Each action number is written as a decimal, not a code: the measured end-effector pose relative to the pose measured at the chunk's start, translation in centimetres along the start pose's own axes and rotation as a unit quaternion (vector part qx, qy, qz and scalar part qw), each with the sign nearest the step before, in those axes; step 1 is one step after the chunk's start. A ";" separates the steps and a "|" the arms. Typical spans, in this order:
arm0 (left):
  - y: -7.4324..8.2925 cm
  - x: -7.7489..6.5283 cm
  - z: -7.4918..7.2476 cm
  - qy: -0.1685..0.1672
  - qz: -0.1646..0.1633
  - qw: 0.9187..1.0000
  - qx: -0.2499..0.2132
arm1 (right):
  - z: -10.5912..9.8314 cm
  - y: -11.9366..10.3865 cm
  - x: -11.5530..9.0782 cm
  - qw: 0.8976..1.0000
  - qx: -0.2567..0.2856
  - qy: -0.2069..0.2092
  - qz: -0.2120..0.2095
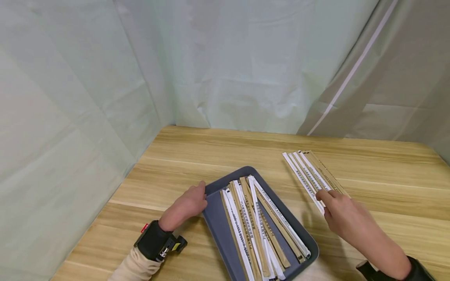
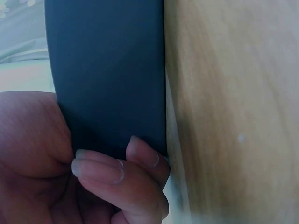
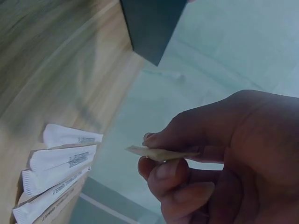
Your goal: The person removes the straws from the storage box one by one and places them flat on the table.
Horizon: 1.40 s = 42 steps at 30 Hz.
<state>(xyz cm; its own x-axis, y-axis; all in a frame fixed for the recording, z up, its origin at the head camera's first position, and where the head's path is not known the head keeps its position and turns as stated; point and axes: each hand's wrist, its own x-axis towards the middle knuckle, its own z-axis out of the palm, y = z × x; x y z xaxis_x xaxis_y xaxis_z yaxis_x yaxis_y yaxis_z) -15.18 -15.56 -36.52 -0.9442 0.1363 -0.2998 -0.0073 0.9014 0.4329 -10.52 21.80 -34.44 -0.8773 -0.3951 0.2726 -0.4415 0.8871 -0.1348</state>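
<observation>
The right hand [image 1: 346,218] pinches one packet [image 3: 161,154] between thumb and fingers, as the right wrist view shows edge-on; its printed face is turned out of sight there, so its colour is hard to call; the left hand [image 1: 188,201] grips the tray [image 1: 215,221], fingers curled about its end wall near the far left corner; beside the right hand, on the table [image 1: 168,164], lies the row [image 1: 305,168], white packets to the left and brown to the right, side by side and slanting the same way; to the left of the row, and apart from it, the tray holds a mixed heap [image 1: 242,222] of white and brown packets, some crossing over others; farther out, pale sheeting [image 1: 239,70] hangs behind the table; the step in hand looks to be handling single packets at the row while the other hand steadies the tray; whether the pinched packet is being laid down or picked up, one moment cannot tell; if it is being laid down, the next move calls for turning it flat, lining it up with its neighbours and loosening the pinch without dragging them; if picked up, for lifting it clear first.
</observation>
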 end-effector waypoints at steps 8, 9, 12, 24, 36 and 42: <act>0.0 0.0 -0.1 0.003 0.007 1.000 -0.001 | 0.3 0.6 0.0 0.998 -0.032 -0.042 0.023; 0.0 0.0 -0.1 0.003 0.007 1.000 -0.001 | 0.4 0.7 0.0 0.998 -0.033 -0.043 0.025; 0.1 0.0 -0.1 0.003 0.007 1.000 -0.001 | 0.5 0.9 0.0 0.998 -0.032 -0.043 0.026; 0.1 0.2 0.0 0.004 0.006 1.000 0.002 | 1.8 1.5 0.2 0.999 -0.044 -0.006 0.025; 0.1 0.1 0.0 0.003 0.004 1.000 -0.006 | 2.5 1.9 0.4 0.996 -0.059 -0.051 0.044; 0.1 0.0 0.0 0.001 -0.002 1.000 -0.006 | 2.8 2.3 0.5 0.996 -0.056 -0.055 0.043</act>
<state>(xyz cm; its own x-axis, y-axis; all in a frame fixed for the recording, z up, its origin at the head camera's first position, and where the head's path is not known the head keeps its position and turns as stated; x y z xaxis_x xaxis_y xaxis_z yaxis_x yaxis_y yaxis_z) -15.15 -15.49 -36.50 -0.9448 0.1316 -0.3000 -0.0151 0.8973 0.4413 -12.47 22.95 -37.30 -0.9288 -0.3353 0.1580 -0.3459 0.9372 -0.0441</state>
